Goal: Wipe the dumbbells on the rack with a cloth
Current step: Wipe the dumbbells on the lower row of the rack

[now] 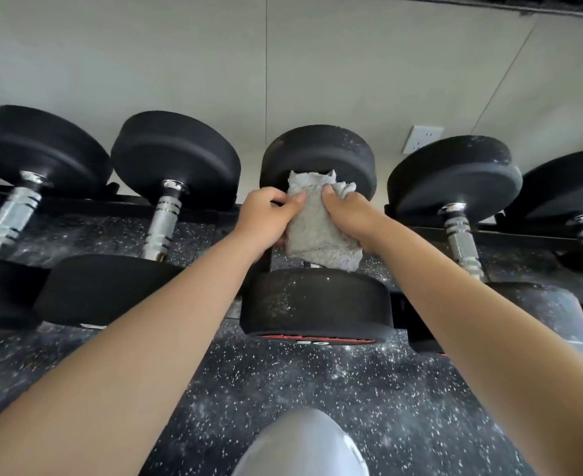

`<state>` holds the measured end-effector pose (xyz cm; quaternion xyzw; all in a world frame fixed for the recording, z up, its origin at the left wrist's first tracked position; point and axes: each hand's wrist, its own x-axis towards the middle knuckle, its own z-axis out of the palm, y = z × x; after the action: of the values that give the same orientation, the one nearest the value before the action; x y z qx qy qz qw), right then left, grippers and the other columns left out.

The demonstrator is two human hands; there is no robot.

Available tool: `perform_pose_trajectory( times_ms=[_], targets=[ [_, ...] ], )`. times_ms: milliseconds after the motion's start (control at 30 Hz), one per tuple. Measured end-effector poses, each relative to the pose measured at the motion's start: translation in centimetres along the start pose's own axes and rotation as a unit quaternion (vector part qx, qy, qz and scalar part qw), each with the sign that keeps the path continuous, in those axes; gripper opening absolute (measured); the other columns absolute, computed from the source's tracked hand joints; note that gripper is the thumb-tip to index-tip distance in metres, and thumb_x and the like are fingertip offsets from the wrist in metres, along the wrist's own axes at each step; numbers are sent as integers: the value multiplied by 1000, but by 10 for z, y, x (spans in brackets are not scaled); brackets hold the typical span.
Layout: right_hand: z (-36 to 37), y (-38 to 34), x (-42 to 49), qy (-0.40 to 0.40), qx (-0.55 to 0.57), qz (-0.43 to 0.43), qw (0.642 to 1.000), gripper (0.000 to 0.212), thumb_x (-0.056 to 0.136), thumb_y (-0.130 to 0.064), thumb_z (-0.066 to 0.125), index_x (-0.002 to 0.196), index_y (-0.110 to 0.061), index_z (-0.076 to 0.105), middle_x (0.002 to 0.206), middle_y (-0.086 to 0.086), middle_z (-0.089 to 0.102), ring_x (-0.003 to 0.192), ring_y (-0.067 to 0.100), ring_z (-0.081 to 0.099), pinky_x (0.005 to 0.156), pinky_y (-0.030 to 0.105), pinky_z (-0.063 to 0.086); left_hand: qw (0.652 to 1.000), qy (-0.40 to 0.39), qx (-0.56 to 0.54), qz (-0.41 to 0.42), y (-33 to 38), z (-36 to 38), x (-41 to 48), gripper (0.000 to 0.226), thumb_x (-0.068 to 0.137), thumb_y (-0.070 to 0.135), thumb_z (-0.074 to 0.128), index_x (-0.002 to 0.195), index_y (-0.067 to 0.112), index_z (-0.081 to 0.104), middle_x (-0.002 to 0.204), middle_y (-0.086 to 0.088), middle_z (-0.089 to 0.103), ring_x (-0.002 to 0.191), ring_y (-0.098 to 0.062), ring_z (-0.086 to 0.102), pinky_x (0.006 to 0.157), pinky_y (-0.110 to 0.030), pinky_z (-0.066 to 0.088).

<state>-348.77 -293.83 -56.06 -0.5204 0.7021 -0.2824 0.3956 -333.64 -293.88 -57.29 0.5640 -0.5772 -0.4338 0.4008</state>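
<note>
My left hand (266,218) and right hand (350,223) grip the fluffy grey cloth (314,235) between them. Beneath it, the long axis of the black rubber dumbbell (317,304) runs away from me.

A pale grey terry cloth (317,231) wraps the handle of the middle dumbbell (317,304), black and dust-speckled, lying across the black rack (424,235) with a second dumbbell (176,156) at its 9 o'clock and a third dumbbell (455,176) at its 3 o'clock.
</note>
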Motion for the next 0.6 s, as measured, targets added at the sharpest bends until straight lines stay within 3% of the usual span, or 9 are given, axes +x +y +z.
perform_pose_trajectory(
  times_ms=[33,133,200,267,367,433,500,600],
  targets=[
    [2,0,-1,6,-6,-7,1000,65,101,-55,37,138,-2,46,120,8,58,108,23,57,96,33,44,1000,1,2,0,0,-2,3,29,90,40,62,98,12,64,90,-11,68,79,-26,68,66,-44,60],
    [-3,-3,-12,-7,-74,-21,997,79,98,-61,39,147,0,34,132,3,51,109,21,51,94,30,40,1000,4,-9,-2,-2,-12,8,28,94,39,57,98,12,64,79,-5,67,67,-16,66,59,-30,58],
    [-7,-2,-22,-60,-149,-19,987,85,96,-65,37,152,-1,26,148,7,42,126,25,47,98,31,36,1000,9,-18,-7,-8,-16,11,28,95,37,55,101,11,63,81,-5,66,68,-14,65,60,-28,56],
    [-10,5,-33,-127,-186,-4,974,89,94,-68,35,154,-3,22,160,9,26,144,27,31,111,33,29,999,21,-41,-22,-11,-18,12,27,96,37,54,102,12,64,83,-5,67,70,-14,64,59,-26,54],
    [-15,17,-43,-192,-155,54,968,94,89,-70,39,155,-8,19,164,6,17,149,25,20,115,37,25,997,17,-70,-24,-9,-17,14,19,95,36,56,94,18,63,82,-3,68,72,-12,64,65,-28,56],
    [-17,20,-37,-195,-186,39,962,104,79,-78,41,155,-8,22,163,6,21,148,25,23,116,39,26,996,19,-87,-25,-8,-17,13,13,94,32,59,91,20,63,83,-3,68,75,-13,65,70,-29,57],
    [-18,13,-30,-173,-217,15,961,115,69,-89,41,151,-8,33,156,9,36,140,27,39,115,40,33,994,14,-104,-34,-9,-16,11,10,93,28,61,93,18,64,85,-4,68,78,-14,67,72,-28,58],
    [-14,3,-11,-89,-207,-7,974,96,86,-78,37,146,-3,38,143,10,49,119,21,52,98,32,41,995,1,-97,-24,-12,-16,7,5,92,24,63,89,20,64,87,-4,68,79,-15,67,70,-25,58]
  ],
)
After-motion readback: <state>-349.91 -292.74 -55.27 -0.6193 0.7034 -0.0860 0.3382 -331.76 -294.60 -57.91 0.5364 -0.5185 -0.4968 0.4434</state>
